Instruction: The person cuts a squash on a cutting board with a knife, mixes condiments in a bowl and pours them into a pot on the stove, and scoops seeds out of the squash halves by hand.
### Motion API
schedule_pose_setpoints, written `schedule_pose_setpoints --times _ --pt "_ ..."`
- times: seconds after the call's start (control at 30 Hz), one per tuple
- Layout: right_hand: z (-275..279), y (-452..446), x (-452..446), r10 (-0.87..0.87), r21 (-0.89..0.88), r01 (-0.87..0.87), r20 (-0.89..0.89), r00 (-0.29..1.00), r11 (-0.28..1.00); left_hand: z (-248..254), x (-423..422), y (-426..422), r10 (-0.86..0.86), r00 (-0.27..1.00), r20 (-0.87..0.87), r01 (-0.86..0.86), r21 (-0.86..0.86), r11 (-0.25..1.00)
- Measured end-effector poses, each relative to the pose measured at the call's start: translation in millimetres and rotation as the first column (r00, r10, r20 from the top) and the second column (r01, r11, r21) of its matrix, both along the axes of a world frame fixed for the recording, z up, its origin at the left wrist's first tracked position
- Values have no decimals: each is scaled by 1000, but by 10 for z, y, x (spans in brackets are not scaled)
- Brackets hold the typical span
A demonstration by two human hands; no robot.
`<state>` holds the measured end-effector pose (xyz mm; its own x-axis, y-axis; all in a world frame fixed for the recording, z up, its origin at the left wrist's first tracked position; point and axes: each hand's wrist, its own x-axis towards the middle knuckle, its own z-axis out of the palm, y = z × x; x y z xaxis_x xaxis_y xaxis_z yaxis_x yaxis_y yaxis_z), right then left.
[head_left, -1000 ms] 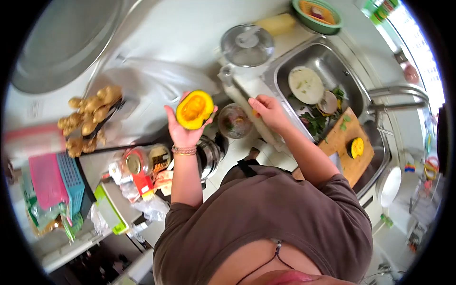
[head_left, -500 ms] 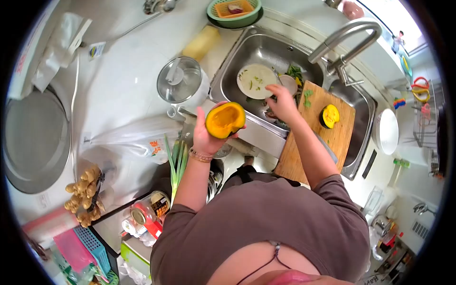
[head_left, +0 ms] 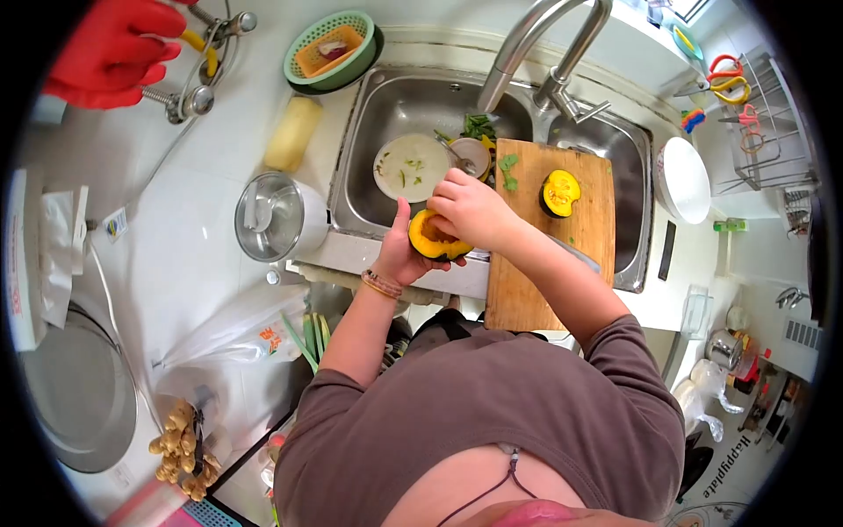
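My left hand (head_left: 397, 256) cups a hollowed pumpkin half (head_left: 425, 237) from below, its orange cut face turned up, just in front of the sink. My right hand (head_left: 476, 211) is over it, fingers bent down into the hollow. Whatever those fingertips grip is hidden. A second pumpkin half (head_left: 560, 194), with seeds in its centre, rests cut side up on the wooden cutting board (head_left: 536, 281). Near the right forearm, a knife blade (head_left: 576, 256) lies on the board, partly covered. Green leaf pieces (head_left: 508, 171) sit at the board's far left corner.
The board bridges the double steel sink (head_left: 347, 180). In the left basin are a pale plate (head_left: 410, 165) with green scraps, a small bowl (head_left: 472, 156) with a spoon, and leaves. A faucet (head_left: 518, 53) arches above. A clear-lidded pot (head_left: 274, 218) stands left; a white bowl (head_left: 683, 180), right.
My right hand has moved from above the sink to the pumpkin half in my left hand, and its fingers are now in the hollow. The view has shifted, bringing red gloves into sight.
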<state>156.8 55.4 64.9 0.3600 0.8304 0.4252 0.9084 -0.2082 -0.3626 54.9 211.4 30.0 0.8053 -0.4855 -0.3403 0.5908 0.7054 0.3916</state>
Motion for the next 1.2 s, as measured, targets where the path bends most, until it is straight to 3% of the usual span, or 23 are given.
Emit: schedule_pose_setpoints --times 0.13,0.23,0.37,0.4,0.47,0.5,0.53,0.57,0.6,0.67,0.7,0.77,0.8,0.87,1.0,1.1,1.2 --pt "-27 -133 86 -66 -40 70 90 994 997 -57 98 -48 -84 996 -35 82 -57 995" --pt "66 -191 298 -245 157 245 -15 969 957 29 71 -147 -63 996 -71 54 -121 991" --pt "265 -162 545 -471 268 522 -233 850 810 11 -51 -307 -68 997 32 56 282 958" --pt "186 -109 629 -477 142 506 -195 857 851 147 -94 -405 -75 996 55 44 429 902" --pt "-149 -33 753 -483 -126 469 -114 868 874 -25 -132 -565 -312 852 421 -147 763 629" --pt "-276 -5 692 -480 -343 450 -6 877 825 54 -141 -657 -336 884 325 -33 761 648" --pt "-313 27 624 -455 -537 429 93 885 726 -9 -164 -738 -393 837 381 -88 802 591" --pt "-304 32 643 -444 -695 225 -151 883 683 -69 -188 -819 -446 786 428 -152 833 531" --pt "-398 -45 599 -397 -612 231 -150 906 757 -84 -203 -904 -484 739 468 -211 844 493" --pt "-421 -307 601 -368 -435 145 -491 790 889 -86 -201 -1068 -481 779 402 -60 812 580" --pt "-450 -504 614 -402 -386 226 -474 783 895 -43 -207 -1153 -488 814 317 54 794 605" --pt "-484 -1027 717 -520 -347 393 -462 719 852 -114 -247 -1349 -459 843 282 96 759 644" --pt "-483 -1292 756 -600 -363 478 -462 653 800 -125 -260 -1417 -480 839 257 95 799 594" --pt "-453 -1653 681 -684 -457 521 -350 639 721 -134 -268 -1539 -519 829 208 86 870 486" --pt "-205 -1676 437 -758 -680 449 -248 603 580 -365 -335 -1677 -588 630 507 -370 862 348" --pt "-361 -1607 457 -731 -654 451 -238 639 607 -256 -294 -1621 -666 675 318 -354 931 86" --pt "-433 -1556 420 -710 -573 488 -256 656 658 -384 -250 -1558 -588 705 396 -364 914 179"
